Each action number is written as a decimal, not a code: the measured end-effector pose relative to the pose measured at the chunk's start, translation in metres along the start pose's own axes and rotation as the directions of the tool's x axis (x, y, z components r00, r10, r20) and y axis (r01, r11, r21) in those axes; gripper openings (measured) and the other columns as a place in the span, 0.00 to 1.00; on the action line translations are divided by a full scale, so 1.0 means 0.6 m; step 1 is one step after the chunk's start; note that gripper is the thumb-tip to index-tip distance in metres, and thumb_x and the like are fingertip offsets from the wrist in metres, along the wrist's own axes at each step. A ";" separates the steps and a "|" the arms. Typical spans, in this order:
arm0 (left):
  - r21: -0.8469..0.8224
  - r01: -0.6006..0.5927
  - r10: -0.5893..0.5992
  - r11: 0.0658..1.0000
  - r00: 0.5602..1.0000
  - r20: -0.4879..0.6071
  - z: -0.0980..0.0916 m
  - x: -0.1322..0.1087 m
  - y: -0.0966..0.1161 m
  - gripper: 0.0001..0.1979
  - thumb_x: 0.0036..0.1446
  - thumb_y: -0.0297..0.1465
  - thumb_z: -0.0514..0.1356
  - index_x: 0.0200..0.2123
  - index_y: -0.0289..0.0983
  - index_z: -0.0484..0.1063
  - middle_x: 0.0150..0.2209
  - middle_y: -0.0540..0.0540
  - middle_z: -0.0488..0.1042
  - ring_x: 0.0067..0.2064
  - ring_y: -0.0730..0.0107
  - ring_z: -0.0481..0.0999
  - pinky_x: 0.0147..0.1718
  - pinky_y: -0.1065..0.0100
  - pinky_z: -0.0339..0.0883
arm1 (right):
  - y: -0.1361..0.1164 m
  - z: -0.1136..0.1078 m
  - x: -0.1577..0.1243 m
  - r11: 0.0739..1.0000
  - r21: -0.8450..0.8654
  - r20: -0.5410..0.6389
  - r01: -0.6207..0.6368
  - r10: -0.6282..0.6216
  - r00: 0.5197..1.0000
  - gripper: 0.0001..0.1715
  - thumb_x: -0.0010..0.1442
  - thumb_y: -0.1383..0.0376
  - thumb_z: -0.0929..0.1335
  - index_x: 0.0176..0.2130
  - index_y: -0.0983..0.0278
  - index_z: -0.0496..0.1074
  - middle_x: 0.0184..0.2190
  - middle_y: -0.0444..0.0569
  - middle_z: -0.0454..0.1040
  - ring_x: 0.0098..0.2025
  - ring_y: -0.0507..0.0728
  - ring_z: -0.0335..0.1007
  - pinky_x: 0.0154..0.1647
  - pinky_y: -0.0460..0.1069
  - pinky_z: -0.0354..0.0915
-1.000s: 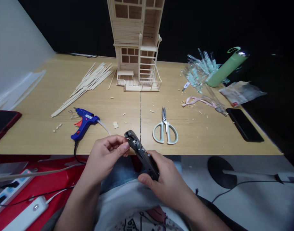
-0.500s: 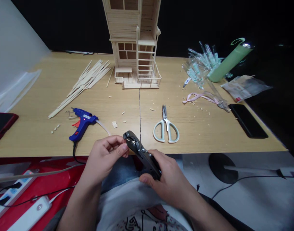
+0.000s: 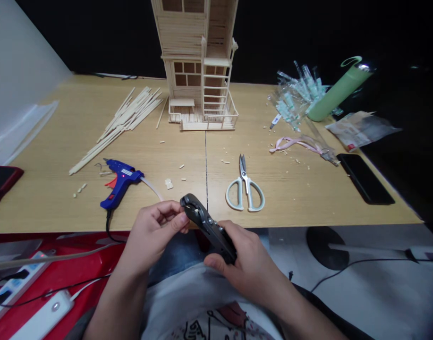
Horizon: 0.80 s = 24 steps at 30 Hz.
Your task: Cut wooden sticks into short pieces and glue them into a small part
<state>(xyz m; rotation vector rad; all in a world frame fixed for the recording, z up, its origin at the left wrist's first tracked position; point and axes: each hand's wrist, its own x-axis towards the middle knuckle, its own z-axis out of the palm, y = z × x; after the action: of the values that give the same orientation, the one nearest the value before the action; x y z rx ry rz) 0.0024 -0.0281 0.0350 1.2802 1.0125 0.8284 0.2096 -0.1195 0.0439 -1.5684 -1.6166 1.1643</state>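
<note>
My right hand (image 3: 242,250) is wrapped around a pair of dark grey pliers (image 3: 211,231), whose head points up and to the left above the table's front edge. A small pale wooden stick (image 3: 196,210) shows between the jaws. At the other side of the jaws, my left hand (image 3: 163,222) is closed in a pinch on the stick's end, which the fingertips mostly hide. Scissors (image 3: 243,184) with pale handles lie to the right of the pliers. A blue hot glue gun (image 3: 121,184) with a lit red light lies to the left.
At the back stands a wooden stick house (image 3: 188,38) with a ladder and railings. Loose wooden sticks (image 3: 131,115) lie left of it, short offcuts around. On the right are a green bottle (image 3: 338,92), clear wrappers (image 3: 290,104), a pink ribbon (image 3: 294,140) and a black phone (image 3: 365,178).
Both hands stay almost in place. The pliers' head has shifted very slightly left, and the pale stick shows a little differently in the jaws. The view has moved slightly.
</note>
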 end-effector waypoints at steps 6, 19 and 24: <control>-0.023 0.016 -0.015 1.000 1.000 0.002 0.003 -0.002 -0.005 0.15 0.53 0.43 0.72 0.31 0.36 0.80 0.25 0.47 0.77 0.26 0.72 0.76 0.28 0.74 0.71 | 0.002 0.001 0.004 0.996 -0.083 -0.006 -0.032 0.032 0.999 0.30 0.63 0.40 0.69 0.45 0.62 0.73 0.38 0.52 0.79 0.36 0.60 0.72 0.36 0.51 0.62; 0.025 0.016 -0.015 1.000 0.999 -0.052 0.008 -0.005 -0.002 0.12 0.55 0.39 0.71 0.31 0.35 0.79 0.25 0.47 0.78 0.27 0.72 0.77 0.29 0.74 0.72 | 0.013 0.021 0.009 0.985 -0.171 -0.039 -0.034 0.027 0.999 0.25 0.66 0.44 0.67 0.41 0.64 0.71 0.31 0.52 0.77 0.31 0.60 0.70 0.32 0.51 0.58; 0.088 0.000 0.006 0.996 0.997 -0.072 0.013 -0.007 0.005 0.12 0.55 0.39 0.70 0.30 0.35 0.79 0.25 0.47 0.78 0.27 0.72 0.77 0.28 0.75 0.71 | 0.033 0.039 0.011 0.987 -0.158 -0.089 -0.011 -0.003 0.996 0.20 0.66 0.49 0.67 0.39 0.64 0.72 0.30 0.52 0.78 0.31 0.60 0.72 0.32 0.50 0.59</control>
<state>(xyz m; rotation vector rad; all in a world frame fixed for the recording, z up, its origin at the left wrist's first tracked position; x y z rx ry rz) 0.0084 -0.0346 0.0388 1.3349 1.1155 0.8447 0.1972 -0.1188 0.0153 -1.6980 -1.6827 0.9735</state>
